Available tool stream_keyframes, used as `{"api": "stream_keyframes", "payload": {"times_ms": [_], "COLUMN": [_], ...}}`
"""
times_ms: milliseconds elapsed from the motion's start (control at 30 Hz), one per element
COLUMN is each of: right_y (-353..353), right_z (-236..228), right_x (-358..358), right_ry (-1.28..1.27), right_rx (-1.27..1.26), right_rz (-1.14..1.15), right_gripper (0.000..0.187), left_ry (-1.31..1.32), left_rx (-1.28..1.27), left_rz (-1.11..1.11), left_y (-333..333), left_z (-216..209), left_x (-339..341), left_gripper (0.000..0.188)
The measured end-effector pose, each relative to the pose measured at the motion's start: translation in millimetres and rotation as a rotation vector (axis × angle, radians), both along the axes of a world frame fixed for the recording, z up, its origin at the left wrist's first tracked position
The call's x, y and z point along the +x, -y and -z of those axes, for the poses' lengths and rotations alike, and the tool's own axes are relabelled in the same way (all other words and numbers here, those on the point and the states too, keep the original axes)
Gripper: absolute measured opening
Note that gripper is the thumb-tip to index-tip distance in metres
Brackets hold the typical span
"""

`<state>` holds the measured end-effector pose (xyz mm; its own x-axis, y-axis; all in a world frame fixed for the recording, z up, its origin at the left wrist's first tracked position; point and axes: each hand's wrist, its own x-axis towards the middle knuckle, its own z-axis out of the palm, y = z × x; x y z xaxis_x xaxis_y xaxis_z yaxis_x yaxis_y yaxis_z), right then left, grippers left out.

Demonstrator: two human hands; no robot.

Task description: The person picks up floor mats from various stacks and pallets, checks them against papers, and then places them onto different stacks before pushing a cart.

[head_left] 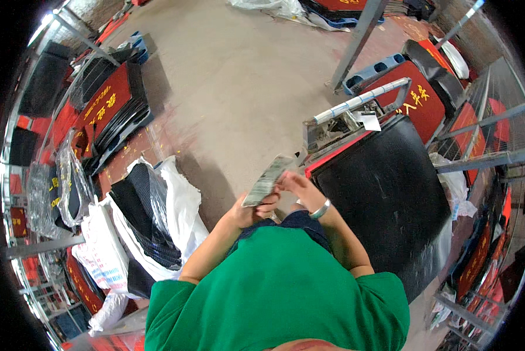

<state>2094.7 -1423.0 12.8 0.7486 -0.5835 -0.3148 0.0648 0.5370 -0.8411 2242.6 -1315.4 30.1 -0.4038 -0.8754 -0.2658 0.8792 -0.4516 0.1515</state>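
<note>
In front of my body I hold a thin, flat, grey-green printed piece [268,180], perhaps a sheet or booklet; its exact kind I cannot make out. My left hand [254,212] is closed around its near end, fingers curled beneath. At its right edge my right hand [297,186], with a silver band at the wrist, has its fingers curled and pinching the piece, slightly blurred. Just right of that hand lies a stack of black mats [385,193], topped by a smooth dark sheet with a red edge at its far left side.
A metal handle [362,100] with a white tag rises at the mats' far end. Left of me stands a white sack [178,202] of ribbed black mats. Red mats [111,99] are piled farther left. Metal racks [484,161] line the right side, and a post [359,44] stands ahead.
</note>
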Motion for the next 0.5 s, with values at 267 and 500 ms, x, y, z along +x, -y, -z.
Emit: {"api": "stream_keyframes", "payload": {"times_ms": [267, 500], "right_y": [30.6, 45.2], "right_z": [-89.6, -130.0], "right_x": [-17.5, -10.6], "right_ry": [-0.223, -0.235], "right_rx": [-0.704, -0.908], "right_rz": [0.189, -0.013], "right_gripper": [0.016, 0.013], "left_ry": [0.532, 0.836], "left_rx": [-0.064, -0.139], "left_rz": [0.046, -0.007], "left_y": [39.2, 38.7], "left_z": [-45.4, -89.5], "left_x": [-11.6, -7.2], "left_gripper": [0.053, 0.037]}}
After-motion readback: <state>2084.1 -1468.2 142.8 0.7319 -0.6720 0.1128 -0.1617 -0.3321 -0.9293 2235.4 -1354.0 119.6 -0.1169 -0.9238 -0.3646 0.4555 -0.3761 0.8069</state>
